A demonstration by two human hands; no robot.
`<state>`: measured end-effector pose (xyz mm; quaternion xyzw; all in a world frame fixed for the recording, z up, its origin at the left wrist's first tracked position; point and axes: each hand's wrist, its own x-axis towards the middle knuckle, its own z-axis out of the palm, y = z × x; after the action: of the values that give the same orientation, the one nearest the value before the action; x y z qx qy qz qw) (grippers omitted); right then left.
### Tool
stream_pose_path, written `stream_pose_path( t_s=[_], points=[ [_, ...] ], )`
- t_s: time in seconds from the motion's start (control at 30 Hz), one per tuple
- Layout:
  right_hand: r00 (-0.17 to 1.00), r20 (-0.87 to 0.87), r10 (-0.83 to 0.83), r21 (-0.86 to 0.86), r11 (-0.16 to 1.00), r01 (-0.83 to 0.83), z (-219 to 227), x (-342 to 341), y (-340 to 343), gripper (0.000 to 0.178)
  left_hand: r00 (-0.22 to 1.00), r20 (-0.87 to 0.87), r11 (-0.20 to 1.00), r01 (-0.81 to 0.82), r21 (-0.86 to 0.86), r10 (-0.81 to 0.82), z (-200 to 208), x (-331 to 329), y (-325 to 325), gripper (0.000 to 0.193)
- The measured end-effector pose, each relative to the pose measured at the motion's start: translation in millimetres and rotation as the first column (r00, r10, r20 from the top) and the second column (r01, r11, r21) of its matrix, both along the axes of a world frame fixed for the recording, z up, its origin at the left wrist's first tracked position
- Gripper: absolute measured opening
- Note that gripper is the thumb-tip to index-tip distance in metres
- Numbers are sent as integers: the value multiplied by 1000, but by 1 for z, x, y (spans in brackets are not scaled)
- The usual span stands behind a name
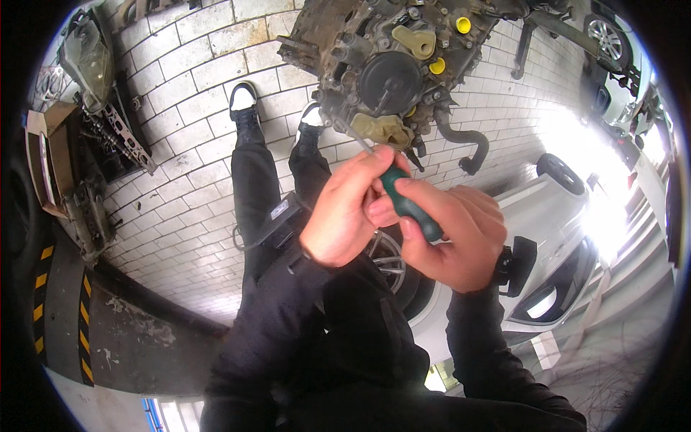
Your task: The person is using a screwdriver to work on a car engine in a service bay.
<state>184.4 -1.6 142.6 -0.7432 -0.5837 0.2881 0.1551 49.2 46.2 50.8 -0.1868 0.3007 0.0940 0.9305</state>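
A screwdriver (413, 209) with a dark green handle is held in front of my body, its thin shaft pointing up and left toward the engine. My right hand (464, 230) is closed around the handle, thumb along its rear part. The fingers of my left hand (342, 209) pinch the screwdriver where handle and shaft meet. Just beyond my hands stands a dirty engine (353, 61) with a round black cover (391, 83). Beige plastic-looking pieces sit on it, the nearer beige piece (381, 130) close to the shaft. Whether the tip touches anything, I cannot tell.
Yellow caps (463, 26) and a curved black hose (464, 140) are on the engine. To the right is a white car (525, 216). At the left lie a headlight (85, 61), metal parts and a cardboard box (54, 155). White bricklike tiles (183, 155) cover the floor.
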Motion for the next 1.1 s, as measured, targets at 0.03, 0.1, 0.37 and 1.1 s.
stream_pose_path(
  t_s=[0.03, 0.1, 0.37, 1.1],
  points=[
    [1000, -25, 8, -6, 1000, -8, -4, -3, -1, 34, 999, -39, 1000, 28, -2, -28, -1, -6, -1, 30],
    [998, -62, 14, 3, 1000, -14, -16, -11, -2, 35, 995, -74, 998, 61, -22, -62, -6, -16, 0, 30],
    [1000, -18, 6, -68, 998, -7, -25, -23, -9, 29, 994, -94, 997, 46, -56, -51, -24, -19, -18, 29],
    [971, 141, -192, -255, 941, 223, 4, -33, -3, 32, 994, -104, 999, 17, -28, -20, -27, -10, -31, 27]
  ],
)
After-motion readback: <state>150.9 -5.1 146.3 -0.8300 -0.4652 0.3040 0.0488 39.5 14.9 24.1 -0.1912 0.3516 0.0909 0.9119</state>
